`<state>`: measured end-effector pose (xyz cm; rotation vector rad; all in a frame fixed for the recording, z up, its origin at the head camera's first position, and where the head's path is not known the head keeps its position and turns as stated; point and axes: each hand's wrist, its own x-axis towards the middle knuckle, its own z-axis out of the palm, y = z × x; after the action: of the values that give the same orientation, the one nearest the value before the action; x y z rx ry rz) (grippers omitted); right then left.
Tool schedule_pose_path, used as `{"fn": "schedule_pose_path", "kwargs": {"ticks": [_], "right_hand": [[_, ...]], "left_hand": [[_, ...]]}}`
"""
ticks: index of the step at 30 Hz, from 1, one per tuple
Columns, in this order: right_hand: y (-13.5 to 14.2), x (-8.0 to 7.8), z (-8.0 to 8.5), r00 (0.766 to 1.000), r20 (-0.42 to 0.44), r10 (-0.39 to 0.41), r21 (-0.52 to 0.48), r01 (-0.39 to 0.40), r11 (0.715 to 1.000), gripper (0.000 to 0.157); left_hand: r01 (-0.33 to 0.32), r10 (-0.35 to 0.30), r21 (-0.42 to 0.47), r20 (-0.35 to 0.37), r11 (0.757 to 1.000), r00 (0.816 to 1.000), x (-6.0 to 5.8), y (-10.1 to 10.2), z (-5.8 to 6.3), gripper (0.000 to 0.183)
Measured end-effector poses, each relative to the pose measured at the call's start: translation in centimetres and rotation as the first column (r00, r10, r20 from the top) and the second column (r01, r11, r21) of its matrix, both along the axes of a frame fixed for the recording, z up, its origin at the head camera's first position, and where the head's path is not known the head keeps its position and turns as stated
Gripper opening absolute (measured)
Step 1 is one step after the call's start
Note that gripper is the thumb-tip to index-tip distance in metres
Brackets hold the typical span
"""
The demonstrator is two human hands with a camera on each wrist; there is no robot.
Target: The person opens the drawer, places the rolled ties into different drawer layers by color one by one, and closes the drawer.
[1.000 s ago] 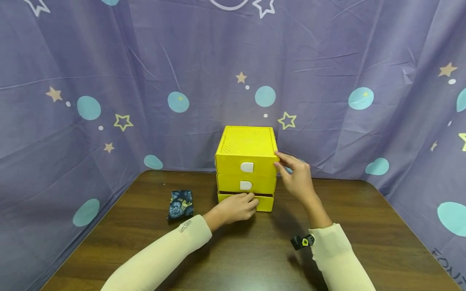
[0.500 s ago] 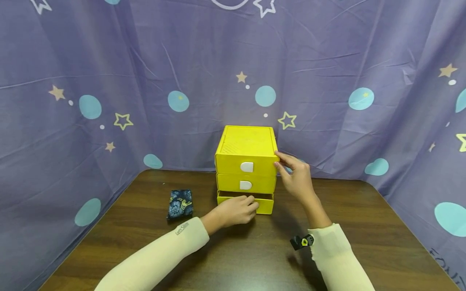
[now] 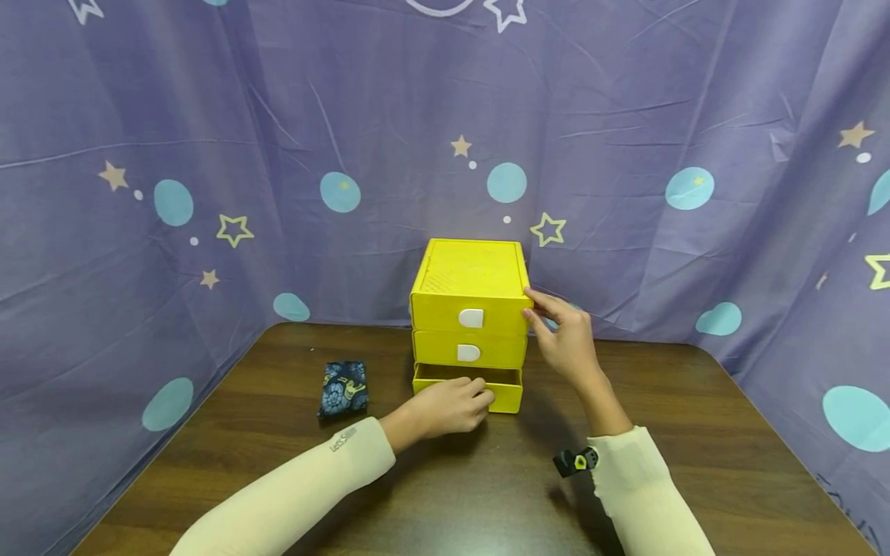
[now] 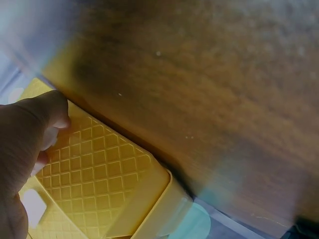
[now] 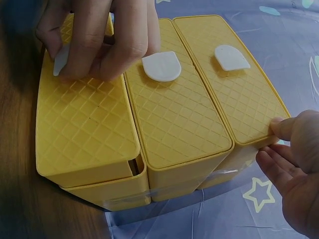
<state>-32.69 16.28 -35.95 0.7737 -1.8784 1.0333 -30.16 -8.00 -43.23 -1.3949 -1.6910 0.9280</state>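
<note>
A yellow three-drawer box (image 3: 476,270) stands near the back of the table, its bottom drawer (image 3: 506,397) pulled partly out. My left hand (image 3: 445,406) pinches the white handle (image 5: 61,59) of that drawer, its fingers curled over the front. In the left wrist view the thumb of that hand presses by the handle on the waffle-patterned front. At the box's upper right edge, my right hand (image 3: 566,340) grips the top corner between thumb and fingers. The white handles of the top drawer (image 3: 471,318) and middle drawer (image 3: 469,353) show, and both drawers are in.
A dark blue patterned pouch (image 3: 344,388) lies on the wooden table (image 3: 487,494) left of the box. A purple curtain (image 3: 591,116) with stars and dots hangs close behind. A small black device (image 3: 575,462) is at the right sleeve cuff.
The bottom drawer has slid farther out toward the front, with my left hand drawing back a little along with it. My right hand stays at the box's corner.
</note>
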Motion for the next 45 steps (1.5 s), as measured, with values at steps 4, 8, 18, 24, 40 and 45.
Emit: {"fn": "schedule_pose_path", "kwargs": {"ticks": [4, 8, 18, 24, 40, 45], "right_hand": [[-0.1, 0.0, 0.2, 1.0, -0.005, -0.007, 0.003, 0.007, 1.0, 0.034], [-0.1, 0.0, 0.2, 1.0, -0.001, -0.009, 0.004, 0.009, 1.0, 0.035], [0.0, 0.0, 0.2, 1.0, 0.009, -0.004, 0.003, 0.004, 1.0, 0.035], [0.0, 0.1, 0.3, 1.0, 0.006, -0.012, 0.01, 0.012, 1.0, 0.034], [0.0, 0.0, 0.2, 1.0, 0.014, -0.019, 0.012, 0.019, 1.0, 0.034], [0.0, 0.0, 0.2, 1.0, 0.011, -0.015, 0.018, 0.014, 1.0, 0.034]], "left_hand": [[0.001, -0.001, -0.003, -0.007, 1.0, 1.0, 0.3, -0.1, 0.1, 0.019], [0.01, -0.01, 0.008, -0.017, 1.0, 1.0, 0.6, 0.0, 0.0, 0.021], [0.014, -0.014, 0.006, -0.02, 1.0, 1.0, 1.4, -0.1, 0.0, 0.018], [0.019, -0.019, 0.008, -0.014, 1.0, 1.0, 1.9, -0.1, 0.0, 0.021], [0.071, -0.071, 0.012, 0.006, 0.997, 0.997, 2.8, -0.1, -0.1, 0.02], [0.08, -0.08, 0.01, 0.008, 0.997, 0.997, 3.0, -0.1, -0.1, 0.023]]}}
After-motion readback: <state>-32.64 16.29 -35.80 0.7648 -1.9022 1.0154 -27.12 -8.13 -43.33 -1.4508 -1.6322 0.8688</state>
